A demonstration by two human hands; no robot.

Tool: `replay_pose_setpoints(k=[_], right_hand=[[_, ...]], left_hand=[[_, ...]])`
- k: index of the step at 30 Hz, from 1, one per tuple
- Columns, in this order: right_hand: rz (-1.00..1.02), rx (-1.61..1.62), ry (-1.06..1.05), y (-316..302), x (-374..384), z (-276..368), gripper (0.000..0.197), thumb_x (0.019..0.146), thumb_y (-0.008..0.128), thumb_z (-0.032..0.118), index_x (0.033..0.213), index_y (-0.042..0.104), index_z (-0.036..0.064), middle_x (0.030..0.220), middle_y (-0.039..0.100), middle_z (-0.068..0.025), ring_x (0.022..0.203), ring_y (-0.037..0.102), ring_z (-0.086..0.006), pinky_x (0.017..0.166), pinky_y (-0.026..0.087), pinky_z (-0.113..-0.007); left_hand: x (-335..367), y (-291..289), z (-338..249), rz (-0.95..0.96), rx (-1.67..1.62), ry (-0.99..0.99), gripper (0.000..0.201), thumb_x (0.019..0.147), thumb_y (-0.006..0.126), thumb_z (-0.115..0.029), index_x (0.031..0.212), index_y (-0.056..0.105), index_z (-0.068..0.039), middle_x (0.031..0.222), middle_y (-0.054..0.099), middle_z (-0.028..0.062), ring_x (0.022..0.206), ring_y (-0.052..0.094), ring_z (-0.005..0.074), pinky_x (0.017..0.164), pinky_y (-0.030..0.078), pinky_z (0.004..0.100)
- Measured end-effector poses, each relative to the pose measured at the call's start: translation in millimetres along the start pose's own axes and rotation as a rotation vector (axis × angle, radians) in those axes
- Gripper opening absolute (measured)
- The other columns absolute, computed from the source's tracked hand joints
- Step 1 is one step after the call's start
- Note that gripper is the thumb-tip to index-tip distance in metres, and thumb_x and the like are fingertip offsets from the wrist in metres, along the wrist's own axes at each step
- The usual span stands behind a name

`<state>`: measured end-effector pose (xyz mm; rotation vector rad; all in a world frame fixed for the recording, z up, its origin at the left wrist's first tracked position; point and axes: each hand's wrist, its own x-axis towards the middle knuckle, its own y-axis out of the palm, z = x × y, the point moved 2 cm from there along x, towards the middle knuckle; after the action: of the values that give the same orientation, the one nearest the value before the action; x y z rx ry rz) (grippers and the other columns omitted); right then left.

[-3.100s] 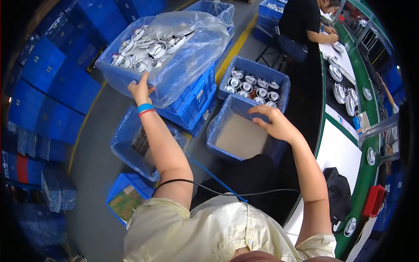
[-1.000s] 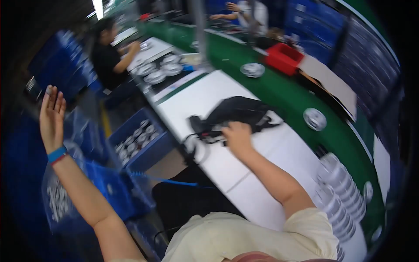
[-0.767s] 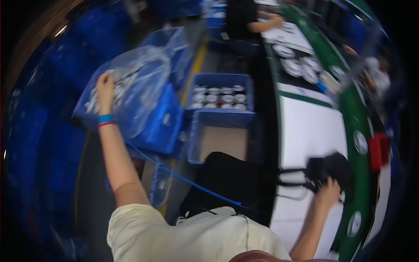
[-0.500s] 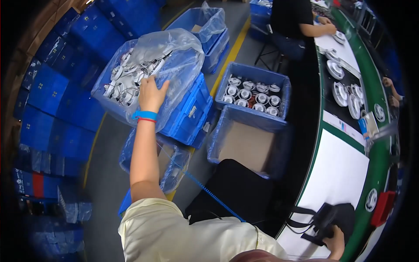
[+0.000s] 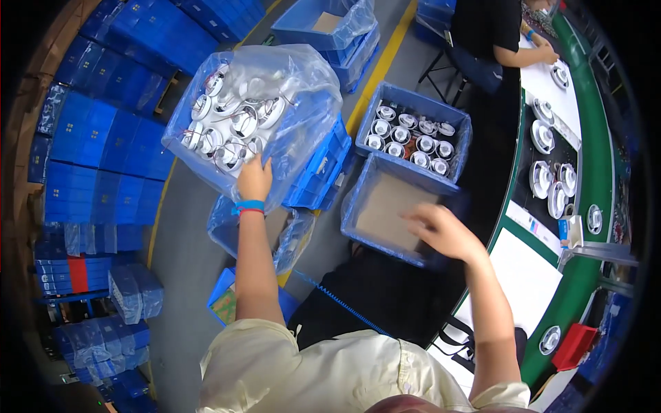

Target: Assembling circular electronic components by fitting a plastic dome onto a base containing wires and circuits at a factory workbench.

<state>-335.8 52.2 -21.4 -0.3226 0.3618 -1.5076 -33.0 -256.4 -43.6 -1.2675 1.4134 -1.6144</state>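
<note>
My left hand (image 5: 255, 180) reaches the near side of a plastic-lined blue crate (image 5: 206, 168) at the left. Its fingers are bent beside white round light fixtures (image 5: 244, 121) with thin loose wires, and their tips are partly hidden. A blue band with a coiled cord circles that wrist. Over a blue crate with a cardboard bottom (image 5: 385, 199), my right hand (image 5: 447, 230) hangs with fingers apart, slightly blurred and holding nothing. Behind that crate stands another blue crate (image 5: 463, 148) with similar white fixtures packed in rows.
On the right, a white worktop (image 5: 530, 275) runs beside a green conveyor edge (image 5: 571, 275), with several fixtures and a red bin (image 5: 575, 346). A co-worker (image 5: 475, 41) handles a fixture at the far right. Stacked blue boxes (image 5: 76, 134) line the left.
My right hand has left the black object on the worktop and moved forward and left over the cardboard-bottomed crate. My left hand has drawn to the lined crate's near side, its fingers closing in.
</note>
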Motion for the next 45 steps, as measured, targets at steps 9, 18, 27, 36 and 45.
replay_pose_setpoints(k=[9,18,27,36,45], right_hand=[[-0.300,0.382,0.192,126.4,272.6,-0.6,0.079,0.082,0.074,0.044,0.136,0.040,-0.0019,0.114,0.059,-0.0193,0.107,0.057,-0.0235,0.093,0.046,-0.034],[-0.475,0.366,0.478,150.5,355.2,14.3,0.047,0.069,0.081,0.016,0.098,0.051,-0.0053,0.080,0.065,-0.0155,0.058,0.065,-0.0229,0.043,0.054,-0.035],[-0.629,0.483,0.385,116.1,315.0,85.6,0.031,0.071,0.073,0.011,0.088,0.052,-0.0055,0.072,0.063,-0.0139,0.051,0.062,-0.0214,0.040,0.051,-0.034],[-0.683,0.554,0.520,120.4,271.5,68.7,0.024,0.073,0.070,0.010,0.086,0.053,-0.0006,0.062,0.058,-0.0074,0.044,0.055,-0.0169,0.039,0.044,-0.033],[-0.800,-0.128,0.265,116.1,247.9,44.7,0.043,0.076,0.071,0.012,0.107,0.045,-0.0038,0.102,0.055,-0.0182,0.086,0.059,-0.0236,0.074,0.049,-0.035]], left_hand=[[-23.1,-12.7,-20.2,-0.153,0.051,-0.143,0.024,0.082,0.067,-0.029,0.092,0.064,-0.008,0.084,0.069,0.0130,0.079,0.067,0.0355,0.066,0.052,0.0471],[-17.9,-25.9,-8.5,-0.038,-0.108,-0.105,0.023,0.076,0.071,-0.020,0.097,0.067,-0.012,0.091,0.070,0.0112,0.082,0.067,0.0350,0.067,0.052,0.0473],[-18.4,-60.3,-17.3,-0.133,-0.259,-0.084,0.017,0.075,0.071,-0.018,0.090,0.069,-0.010,0.089,0.069,0.0124,0.080,0.066,0.0354,0.066,0.052,0.0456],[-41.7,-76.7,-26.6,0.077,-0.447,0.012,0.020,0.077,0.073,-0.025,0.083,0.061,-0.009,0.083,0.067,0.0121,0.076,0.064,0.0370,0.064,0.050,0.0472],[128.9,-111.2,115.6,0.074,-0.945,-0.055,0.020,0.092,0.058,-0.019,0.090,0.068,-0.001,0.082,0.069,0.0083,0.074,0.062,0.0163,0.070,0.049,0.0310]])
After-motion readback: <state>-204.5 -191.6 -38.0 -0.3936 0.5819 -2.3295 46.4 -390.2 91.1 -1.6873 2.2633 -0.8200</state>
